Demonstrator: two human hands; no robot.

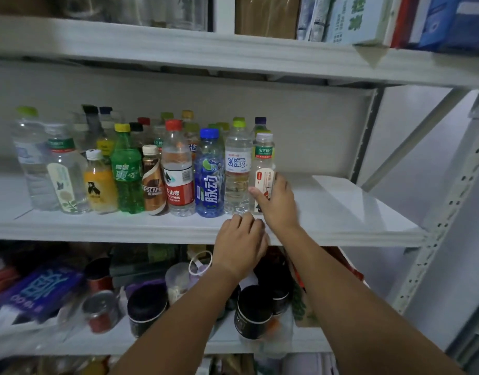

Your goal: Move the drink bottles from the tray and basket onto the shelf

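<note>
Right hand [276, 204] grasps white-capped bottle [264, 169], upright at front row's right end on shelf [341, 207] | left hand [241, 239] curled, empty, at shelf edge | best: seat base flat before letting go.

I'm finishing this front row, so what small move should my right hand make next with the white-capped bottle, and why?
Probably release it. Your right hand grips the white-capped bottle, which looks upright at the row's right end, close beside the clear water bottle, with bare shelf to its right. Its base is hidden, so ease off slowly.
</note>
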